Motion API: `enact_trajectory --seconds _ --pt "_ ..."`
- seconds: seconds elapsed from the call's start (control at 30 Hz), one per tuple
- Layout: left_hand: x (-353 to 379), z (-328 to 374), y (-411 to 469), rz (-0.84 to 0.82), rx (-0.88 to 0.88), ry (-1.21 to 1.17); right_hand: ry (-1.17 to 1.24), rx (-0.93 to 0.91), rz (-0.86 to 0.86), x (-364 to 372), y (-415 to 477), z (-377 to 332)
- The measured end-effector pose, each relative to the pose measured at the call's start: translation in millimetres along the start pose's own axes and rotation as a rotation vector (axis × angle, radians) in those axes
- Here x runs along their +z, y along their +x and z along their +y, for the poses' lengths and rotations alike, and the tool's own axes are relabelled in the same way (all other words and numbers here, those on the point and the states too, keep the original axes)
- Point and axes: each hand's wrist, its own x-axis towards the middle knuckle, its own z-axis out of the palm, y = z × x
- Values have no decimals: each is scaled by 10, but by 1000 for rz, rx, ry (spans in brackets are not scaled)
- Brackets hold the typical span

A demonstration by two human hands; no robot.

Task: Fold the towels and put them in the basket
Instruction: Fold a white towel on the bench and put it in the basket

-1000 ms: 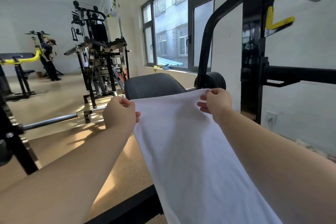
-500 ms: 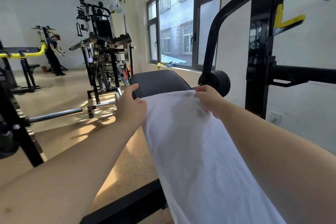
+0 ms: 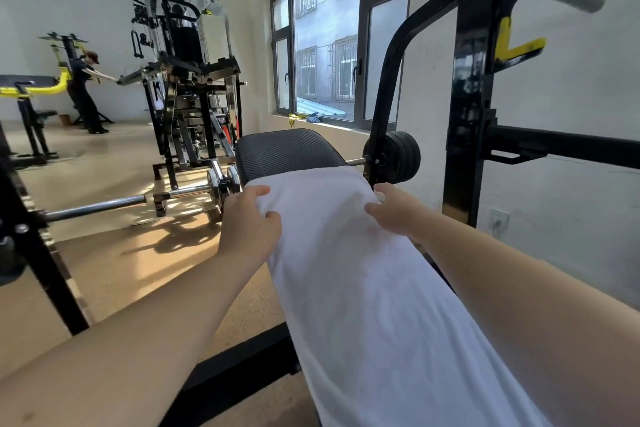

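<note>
Towel: a white towel [image 3: 363, 288] lies lengthwise along the counter [image 3: 287, 152], running from the near edge of the view up to the far part of the dark ribbed pad, whose far end stays uncovered.
Left hand: the left hand [image 3: 249, 229] is at the towel's far left corner. Its thumb and a finger are curled over the edge, gripping the cloth.
Right hand: the right hand [image 3: 394, 213] sits on the far right corner with its thumb on top. The fingers are bent round the cloth, which puckers just beside them.
Arms: both bare forearms reach forward, one on each side of the towel.
Rack: a black upright [image 3: 467, 97] with yellow hooks stands to the right of the counter, with a steel bar resting across the top hook.
Floor: a barbell [image 3: 104, 206] lies on the tan floor to the left, near the counter's far end.
Far left: a weight machine [image 3: 187, 97] stands there, and a person [image 3: 85, 90] in dark clothes stands beyond it.
Far wall: a dark-framed window [image 3: 332, 45].
</note>
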Motion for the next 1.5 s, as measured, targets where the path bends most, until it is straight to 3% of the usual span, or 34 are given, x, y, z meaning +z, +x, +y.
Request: enact_trajectory --seconds 0.1,0.33,0.83,1.07,1.27,1.5 --pt "48 132 -170 -12 34 45 -59 -57 21 -65 -215 40" --pt "140 309 -792 -210 325 274 -205 -144 -31 -210 -920 227" --pt "300 374 -1954 -553 553 465 -243 25 -180 -155 -2224 1104" --pt "358 372 -2388 -616 638 502 -322 122 -244 -155 -2621 1272" --pt "330 320 -2710 -765 749 548 -398 251 -364 -175 -2915 1370" --pt "233 222 -2982 -955 941 616 -361 331 -274 -93 -3190 1587"
